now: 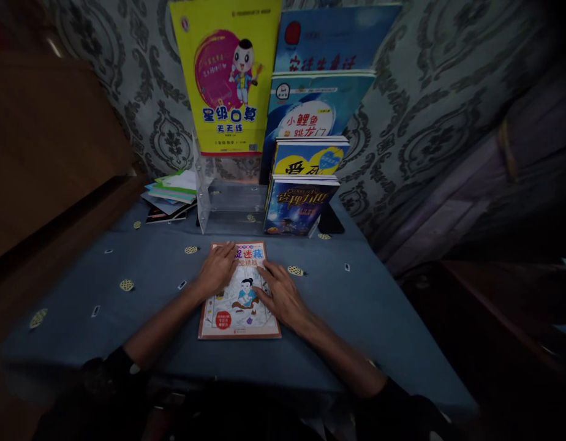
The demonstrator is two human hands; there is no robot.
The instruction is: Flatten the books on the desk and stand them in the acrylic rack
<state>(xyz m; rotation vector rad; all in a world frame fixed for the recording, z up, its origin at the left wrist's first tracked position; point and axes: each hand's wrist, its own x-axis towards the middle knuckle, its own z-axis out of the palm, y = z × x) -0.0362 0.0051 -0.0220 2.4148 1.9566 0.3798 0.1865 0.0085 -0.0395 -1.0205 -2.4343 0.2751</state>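
A thin book (239,315) with a reddish-brown border and a drawn figure in blue lies flat on the cloth before me, its cover up. My left hand (217,267) rests on its upper left part, fingers stretched out over the title. Along the right edge lies my right hand (283,295), thumb apart from the fingers and touching the cover. Neither hand is closed round the book. Behind it stands a clear tiered rack (232,222). Its right side carries several upright books, with a dark blue book (298,208) in front. A yellow workbook (228,73) stands upright at the back left.
A blue tablecloth (149,318) with yellow pineapple prints covers the table. Left of the rack is a loose pile of books (170,193). A dark flat object (331,220) lies right of it. Patterned curtain (152,116) hangs behind, and a brown wooden panel (48,147) stands at left.
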